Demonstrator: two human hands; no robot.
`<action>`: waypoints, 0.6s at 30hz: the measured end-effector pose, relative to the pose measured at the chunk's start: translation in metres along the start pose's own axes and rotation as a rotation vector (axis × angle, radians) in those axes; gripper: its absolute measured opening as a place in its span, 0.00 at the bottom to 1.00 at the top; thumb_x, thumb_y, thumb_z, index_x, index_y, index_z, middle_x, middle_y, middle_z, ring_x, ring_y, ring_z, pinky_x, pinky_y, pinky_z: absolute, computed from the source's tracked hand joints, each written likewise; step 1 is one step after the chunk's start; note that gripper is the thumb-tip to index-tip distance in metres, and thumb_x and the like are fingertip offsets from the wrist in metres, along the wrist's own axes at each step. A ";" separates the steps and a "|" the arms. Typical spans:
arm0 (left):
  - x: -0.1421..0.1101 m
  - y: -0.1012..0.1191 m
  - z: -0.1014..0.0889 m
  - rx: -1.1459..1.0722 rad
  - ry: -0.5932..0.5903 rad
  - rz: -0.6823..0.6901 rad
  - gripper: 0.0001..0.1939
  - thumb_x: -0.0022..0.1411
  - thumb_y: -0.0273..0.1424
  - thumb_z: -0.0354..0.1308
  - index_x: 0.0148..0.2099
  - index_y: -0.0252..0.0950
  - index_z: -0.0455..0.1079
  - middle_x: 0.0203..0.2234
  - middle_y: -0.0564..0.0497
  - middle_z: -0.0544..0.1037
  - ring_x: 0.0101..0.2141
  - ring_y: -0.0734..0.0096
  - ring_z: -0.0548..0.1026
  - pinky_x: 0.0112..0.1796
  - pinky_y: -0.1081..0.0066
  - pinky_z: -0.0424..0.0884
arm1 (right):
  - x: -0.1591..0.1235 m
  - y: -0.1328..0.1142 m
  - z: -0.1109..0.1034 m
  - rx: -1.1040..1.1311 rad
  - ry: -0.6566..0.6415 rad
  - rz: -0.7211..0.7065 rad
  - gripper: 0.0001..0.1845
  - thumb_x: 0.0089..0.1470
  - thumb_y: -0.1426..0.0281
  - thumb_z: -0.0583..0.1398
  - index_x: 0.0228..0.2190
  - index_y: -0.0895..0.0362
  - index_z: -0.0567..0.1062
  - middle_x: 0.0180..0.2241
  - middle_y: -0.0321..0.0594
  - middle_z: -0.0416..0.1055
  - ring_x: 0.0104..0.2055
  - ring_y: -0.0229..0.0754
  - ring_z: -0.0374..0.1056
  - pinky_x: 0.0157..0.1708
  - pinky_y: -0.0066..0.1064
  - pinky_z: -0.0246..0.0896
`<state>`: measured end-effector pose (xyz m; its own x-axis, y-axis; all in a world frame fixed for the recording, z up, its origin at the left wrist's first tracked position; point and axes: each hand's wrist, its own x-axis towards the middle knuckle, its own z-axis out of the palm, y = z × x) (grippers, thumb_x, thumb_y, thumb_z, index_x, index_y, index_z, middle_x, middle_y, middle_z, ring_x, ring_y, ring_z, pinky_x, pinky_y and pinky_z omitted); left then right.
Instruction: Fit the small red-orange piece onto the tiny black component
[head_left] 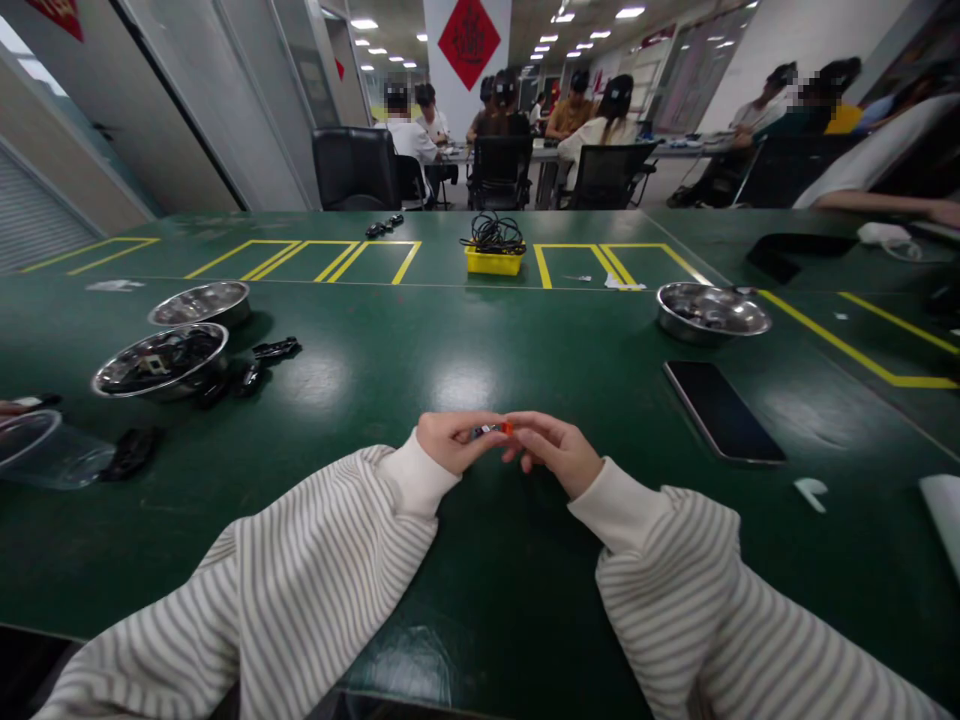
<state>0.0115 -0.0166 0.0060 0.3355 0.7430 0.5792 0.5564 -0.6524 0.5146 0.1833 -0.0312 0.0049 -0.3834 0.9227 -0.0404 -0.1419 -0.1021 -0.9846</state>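
Just above the green table (480, 345), my left hand (452, 440) pinches a small dark and whitish part (484, 431) between thumb and fingers. Facing it, my right hand (553, 447) has its fingertips closed on a tiny orange piece (507, 429) at the right end of that part. The two hands almost touch at the fingertips. Most of the small part is hidden by my fingers, and its kind is too small to make out.
Metal bowls (160, 362) with dark parts stand left, near black pieces (277, 348) and a clear plastic cup (56, 452). Right are another bowl (712, 312), a phone (721, 410) and a white earbud (811, 493). A yellow box (493, 261) holds black cables.
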 end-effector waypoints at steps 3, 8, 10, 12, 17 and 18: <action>-0.003 0.014 0.006 -0.030 -0.007 0.031 0.16 0.54 0.39 0.50 0.35 0.34 0.72 0.07 0.60 0.56 0.11 0.85 0.49 0.14 0.81 0.49 | 0.001 0.003 0.001 0.123 -0.014 0.002 0.15 0.38 0.65 0.61 0.32 0.58 0.70 0.27 0.38 0.71 0.26 0.35 0.68 0.21 0.24 0.59; -0.002 0.003 0.003 0.084 -0.146 -0.125 0.25 0.48 0.45 0.52 0.44 0.34 0.67 0.08 0.61 0.56 0.12 0.84 0.52 0.16 0.80 0.52 | 0.001 0.002 -0.002 0.013 0.165 -0.031 0.12 0.36 0.68 0.63 0.27 0.59 0.69 0.24 0.37 0.72 0.23 0.34 0.67 0.22 0.25 0.59; 0.000 -0.003 0.002 0.190 -0.224 -0.244 0.27 0.45 0.46 0.54 0.45 0.35 0.66 0.10 0.60 0.59 0.12 0.83 0.55 0.17 0.80 0.53 | 0.001 -0.001 -0.003 -0.080 0.210 -0.046 0.12 0.34 0.68 0.64 0.24 0.59 0.69 0.22 0.37 0.71 0.22 0.34 0.66 0.21 0.25 0.59; 0.002 -0.007 0.002 0.307 -0.302 -0.334 0.24 0.44 0.46 0.54 0.41 0.38 0.69 0.11 0.58 0.62 0.14 0.81 0.59 0.17 0.79 0.52 | 0.000 -0.004 -0.005 -0.157 0.237 -0.046 0.13 0.33 0.67 0.64 0.23 0.60 0.69 0.20 0.37 0.71 0.21 0.35 0.66 0.20 0.25 0.59; 0.002 -0.007 0.003 0.360 -0.406 -0.334 0.16 0.49 0.44 0.51 0.35 0.41 0.72 0.11 0.57 0.63 0.14 0.80 0.61 0.18 0.79 0.51 | 0.000 -0.002 -0.006 -0.269 0.229 0.013 0.13 0.34 0.64 0.63 0.22 0.60 0.70 0.19 0.37 0.70 0.18 0.34 0.64 0.16 0.24 0.58; 0.000 -0.006 0.003 0.337 -0.387 -0.302 0.16 0.50 0.44 0.51 0.35 0.40 0.72 0.11 0.58 0.62 0.14 0.81 0.60 0.18 0.79 0.51 | 0.000 -0.001 -0.006 -0.284 0.227 0.014 0.13 0.34 0.64 0.63 0.22 0.60 0.70 0.18 0.37 0.70 0.18 0.33 0.64 0.15 0.23 0.58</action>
<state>0.0107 -0.0118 0.0011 0.3425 0.9300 0.1331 0.8598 -0.3674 0.3547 0.1888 -0.0283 0.0051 -0.1661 0.9843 -0.0597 0.1331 -0.0376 -0.9904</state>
